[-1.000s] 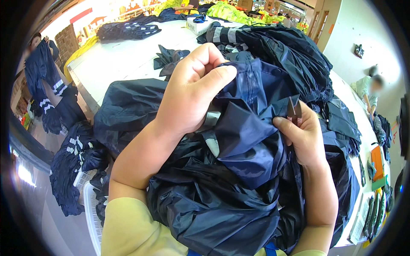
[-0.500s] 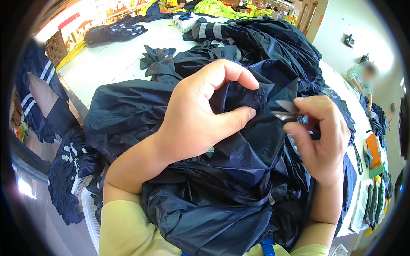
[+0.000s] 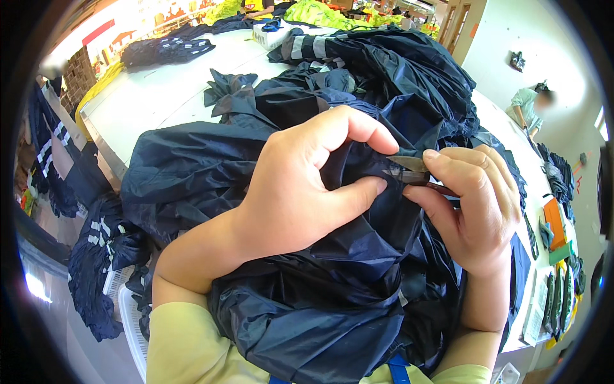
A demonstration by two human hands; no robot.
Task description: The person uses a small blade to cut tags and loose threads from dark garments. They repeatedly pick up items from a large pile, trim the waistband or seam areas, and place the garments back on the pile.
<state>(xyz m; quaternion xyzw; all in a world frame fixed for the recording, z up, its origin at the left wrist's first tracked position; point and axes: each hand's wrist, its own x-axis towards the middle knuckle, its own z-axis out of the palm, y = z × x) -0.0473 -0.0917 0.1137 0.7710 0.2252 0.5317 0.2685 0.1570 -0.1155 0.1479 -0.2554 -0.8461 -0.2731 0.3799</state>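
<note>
A dark navy garment [image 3: 307, 320] of thin, shiny cloth lies bunched in front of me and over my lap. My left hand [image 3: 294, 185] grips a fold of it, with thumb and forefinger curved round a raised edge; its other fingers are hidden. Closed round a pair of small thread snips [image 3: 409, 164] is my right hand [image 3: 476, 205]. The blades point left, one above the other, and their tips are at the cloth edge between my left thumb and forefinger. Whether they touch a thread is too fine to tell.
More dark garments with reflective stripes [image 3: 384, 57] heap on the white table [image 3: 173, 89]. Others hang at the left above a white plastic basket [image 3: 131, 320]. A white box [image 3: 272, 35] stands at the back. At right are an orange item [image 3: 555, 223] and another person [image 3: 531, 110].
My right hand has moved slightly left, bringing the snips from beside the cloth to its edge. My left hand keeps its grip, and its forefinger has shifted a little right and down.
</note>
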